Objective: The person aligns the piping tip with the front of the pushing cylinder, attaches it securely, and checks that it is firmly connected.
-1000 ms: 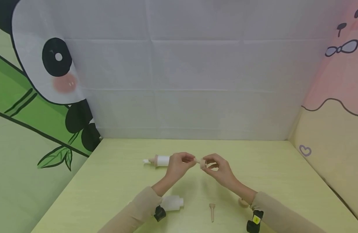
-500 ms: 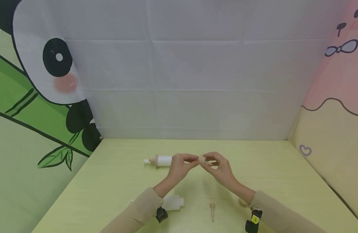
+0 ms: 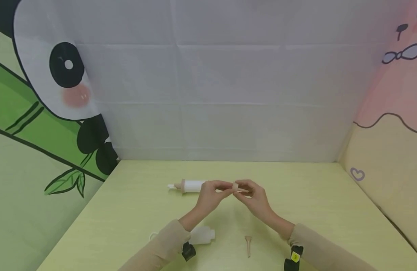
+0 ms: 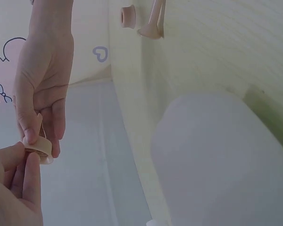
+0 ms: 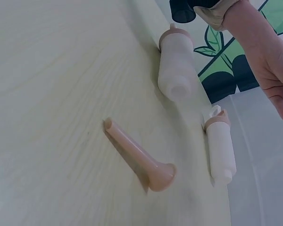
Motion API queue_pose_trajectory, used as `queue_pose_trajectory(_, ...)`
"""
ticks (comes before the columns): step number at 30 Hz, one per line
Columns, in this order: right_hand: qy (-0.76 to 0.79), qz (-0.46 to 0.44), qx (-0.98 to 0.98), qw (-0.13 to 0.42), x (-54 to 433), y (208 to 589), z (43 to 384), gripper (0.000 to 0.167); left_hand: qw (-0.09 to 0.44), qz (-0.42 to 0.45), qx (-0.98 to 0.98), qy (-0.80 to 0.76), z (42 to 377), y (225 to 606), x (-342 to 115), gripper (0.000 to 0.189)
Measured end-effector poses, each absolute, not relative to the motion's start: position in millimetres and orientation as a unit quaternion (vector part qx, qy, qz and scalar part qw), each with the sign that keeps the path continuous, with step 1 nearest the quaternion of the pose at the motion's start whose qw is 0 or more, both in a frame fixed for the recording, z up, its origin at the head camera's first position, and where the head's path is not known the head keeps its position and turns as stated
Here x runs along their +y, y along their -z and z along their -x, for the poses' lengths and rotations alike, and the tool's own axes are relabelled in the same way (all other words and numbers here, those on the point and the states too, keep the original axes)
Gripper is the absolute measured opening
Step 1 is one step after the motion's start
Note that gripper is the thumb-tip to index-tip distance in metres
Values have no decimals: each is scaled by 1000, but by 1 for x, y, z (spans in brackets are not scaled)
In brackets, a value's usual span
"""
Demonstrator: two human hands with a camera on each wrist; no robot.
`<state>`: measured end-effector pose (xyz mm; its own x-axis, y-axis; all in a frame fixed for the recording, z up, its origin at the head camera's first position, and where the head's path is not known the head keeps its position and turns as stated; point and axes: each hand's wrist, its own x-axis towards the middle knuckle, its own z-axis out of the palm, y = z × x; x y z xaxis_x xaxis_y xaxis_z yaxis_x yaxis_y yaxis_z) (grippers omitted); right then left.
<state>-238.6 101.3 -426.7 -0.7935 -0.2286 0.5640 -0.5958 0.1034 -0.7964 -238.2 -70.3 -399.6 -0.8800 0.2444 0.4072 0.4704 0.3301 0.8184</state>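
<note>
Above the table both hands meet at a beige screw cap (image 3: 235, 187) with a thin spout pointing to the right. My left hand (image 3: 210, 195) pinches the cap's rim between thumb and fingers; the left wrist view shows the ridged inner side of the cap (image 4: 40, 147) facing that hand. From the other side, thumb and fingers of my right hand (image 3: 255, 199) hold the cap, with the spout lying between them. Beneath, on the tabletop, lies a beige funnel-shaped piece (image 3: 248, 246) with a flared end, seen large in the right wrist view as the funnel-shaped piece (image 5: 139, 157).
Behind the left hand a white squeeze bottle (image 3: 192, 186) with a beige collar lies on its side. Another white bottle (image 3: 202, 235) lies by the left forearm. A small beige ring (image 4: 128, 17) sits on the table near the funnel-shaped piece.
The cap has been turned around: its spout pointed left toward the left hand one second ago and now points right. The left hand has come up against the cap. The bottles stay put.
</note>
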Motion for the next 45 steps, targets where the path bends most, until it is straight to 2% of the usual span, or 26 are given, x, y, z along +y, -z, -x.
queue_pose_trajectory(15,-603,-286,-731,143,97,409,222,27,89,224,-789,565,239,403,-73,19)
queue_pose_trajectory(23,-613,-280,-728,124,104,429,236,28,67,229,-773,588,234,394,-71,14)
queue_pose_trajectory(34,-611,-277,-732,118,105,430,237,29,39,229,-759,608,242,403,-73,16)
queue_pose_trajectory(40,-596,-291,-738,122,104,418,230,28,50,233,-780,579,234,387,-78,13)
queue_pose_trajectory(45,-593,-286,-745,113,104,409,225,29,77,244,-806,533,244,389,-97,12)
